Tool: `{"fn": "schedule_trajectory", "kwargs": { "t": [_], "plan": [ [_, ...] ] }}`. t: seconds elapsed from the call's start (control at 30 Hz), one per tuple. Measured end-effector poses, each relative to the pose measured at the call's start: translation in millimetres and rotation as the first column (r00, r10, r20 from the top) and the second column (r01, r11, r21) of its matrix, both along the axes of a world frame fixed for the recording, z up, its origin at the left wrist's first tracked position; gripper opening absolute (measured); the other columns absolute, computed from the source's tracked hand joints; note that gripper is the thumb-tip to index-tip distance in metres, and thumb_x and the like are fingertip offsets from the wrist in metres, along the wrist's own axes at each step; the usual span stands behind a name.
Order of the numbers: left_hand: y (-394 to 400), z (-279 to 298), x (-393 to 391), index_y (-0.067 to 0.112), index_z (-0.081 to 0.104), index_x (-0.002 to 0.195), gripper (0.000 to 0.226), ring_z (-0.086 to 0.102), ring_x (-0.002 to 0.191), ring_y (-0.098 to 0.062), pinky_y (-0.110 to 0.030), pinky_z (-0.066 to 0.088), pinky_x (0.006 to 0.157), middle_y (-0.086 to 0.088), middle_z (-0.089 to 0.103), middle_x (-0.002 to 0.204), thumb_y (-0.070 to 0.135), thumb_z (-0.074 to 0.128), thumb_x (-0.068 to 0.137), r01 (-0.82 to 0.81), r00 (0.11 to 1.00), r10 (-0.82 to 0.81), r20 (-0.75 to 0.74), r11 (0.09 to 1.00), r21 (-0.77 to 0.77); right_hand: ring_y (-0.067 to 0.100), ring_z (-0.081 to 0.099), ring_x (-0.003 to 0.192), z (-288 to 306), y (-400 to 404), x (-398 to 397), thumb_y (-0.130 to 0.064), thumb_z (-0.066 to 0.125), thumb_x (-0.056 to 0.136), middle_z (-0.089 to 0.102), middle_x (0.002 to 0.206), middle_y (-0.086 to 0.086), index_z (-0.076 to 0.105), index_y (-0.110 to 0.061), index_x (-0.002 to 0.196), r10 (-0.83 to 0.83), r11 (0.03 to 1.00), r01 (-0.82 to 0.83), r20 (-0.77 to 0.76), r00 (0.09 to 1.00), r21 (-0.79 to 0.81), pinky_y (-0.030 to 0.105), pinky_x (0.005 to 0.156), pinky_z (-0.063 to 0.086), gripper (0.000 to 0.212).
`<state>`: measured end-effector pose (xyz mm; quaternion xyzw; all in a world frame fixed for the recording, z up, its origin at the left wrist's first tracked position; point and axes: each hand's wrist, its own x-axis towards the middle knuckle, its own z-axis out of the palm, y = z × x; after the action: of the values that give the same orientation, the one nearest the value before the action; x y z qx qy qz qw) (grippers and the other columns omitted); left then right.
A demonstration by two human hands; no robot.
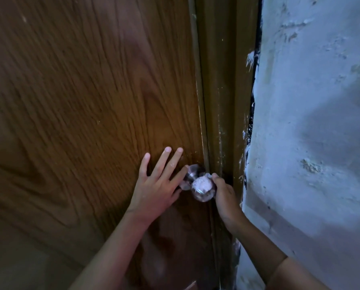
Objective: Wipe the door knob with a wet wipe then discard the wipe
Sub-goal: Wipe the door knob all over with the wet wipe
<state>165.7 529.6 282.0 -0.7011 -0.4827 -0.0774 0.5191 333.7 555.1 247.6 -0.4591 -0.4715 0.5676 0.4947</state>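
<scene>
A round metal door knob is seen low on the right edge of a brown wood-grain door, just beside the dark door frame. The left hand is laid flat against the door to the left of the knob, its fingers spread; the index finger and thumb are touching the knob's neck. The right hand is curled against the knob's right side, fingers pressed together. A pale bit of wet wipe appears to be pinched at its fingertips against the top of the knob, though most of the wipe is hidden. A rough, white-painted wall is seen to the right of the frame.
</scene>
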Motion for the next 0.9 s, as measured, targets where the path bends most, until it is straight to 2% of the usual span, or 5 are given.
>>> {"fn": "schedule_trajectory", "kwargs": {
  "t": [0.13, 0.33, 0.47, 0.6, 0.9],
  "plan": [
    [-2, 1, 0, 0.027, 0.050, 0.124, 0.060, 0.025, 0.134, -0.028, -0.054, 0.012, 0.107, -0.006, 0.039, 0.145, 0.050, 0.065, 0.071, -0.006, 1.000, 0.006, -0.006, 1.000, -0.005, -0.004, 0.058, 0.078, 9, -3, -3, -0.032, 0.038, 0.091, 0.061, 0.086, -0.011, 0.061, -0.030, 0.080, 0.004, 0.984, -0.015, 0.064, 0.998, 0.178, 0.012, 0.059, 0.043, 0.025],
    [-2, 1, 1, 0.028, 0.049, 0.125, 0.061, 0.024, 0.135, -0.028, -0.054, 0.015, 0.106, -0.005, 0.031, 0.147, 0.051, 0.065, 0.071, -0.004, 1.000, 0.004, 0.000, 1.000, -0.005, -0.004, 0.041, 0.100, 8, -2, -1, -0.039, 0.027, 0.089, 0.038, 0.112, -0.016, 0.052, -0.018, 0.125, -0.059, 0.809, -0.252, 0.500, 0.864, 0.531, 0.015, 0.083, 0.035, 0.049],
    [-3, 2, 1, 0.028, 0.052, 0.123, 0.056, 0.025, 0.134, -0.027, -0.054, 0.015, 0.106, -0.005, 0.028, 0.146, 0.049, 0.063, 0.072, 0.009, 1.000, -0.009, 0.001, 1.000, -0.001, 0.003, 0.050, 0.091, 3, 5, 6, -0.035, 0.031, 0.090, 0.050, 0.102, -0.010, 0.060, -0.021, 0.106, -0.025, 0.862, -0.192, 0.419, 0.908, 0.469, 0.007, 0.073, 0.037, 0.036],
    [-3, 3, 2, 0.028, 0.053, 0.121, 0.055, 0.025, 0.134, -0.027, -0.054, 0.015, 0.106, -0.006, 0.042, 0.144, 0.048, 0.064, 0.071, 0.001, 1.000, -0.001, 0.003, 1.000, -0.008, 0.011, 0.057, 0.079, 4, 8, 8, -0.031, 0.038, 0.089, 0.061, 0.082, -0.004, 0.060, -0.023, 0.079, 0.070, 0.954, -0.128, 0.214, 0.974, 0.272, 0.022, 0.065, 0.042, 0.025],
    [-3, 3, 2, 0.028, 0.053, 0.123, 0.056, 0.026, 0.133, -0.028, -0.052, 0.016, 0.106, -0.006, 0.043, 0.143, 0.050, 0.063, 0.073, 0.002, 1.000, -0.002, 0.007, 1.000, -0.004, 0.008, 0.050, 0.082, 20, 6, 12, -0.023, 0.034, 0.089, 0.055, 0.098, 0.004, 0.060, -0.009, 0.098, -0.057, 0.698, -0.428, 0.640, 0.766, 0.574, 0.016, 0.068, 0.035, 0.030]
  ]
}}
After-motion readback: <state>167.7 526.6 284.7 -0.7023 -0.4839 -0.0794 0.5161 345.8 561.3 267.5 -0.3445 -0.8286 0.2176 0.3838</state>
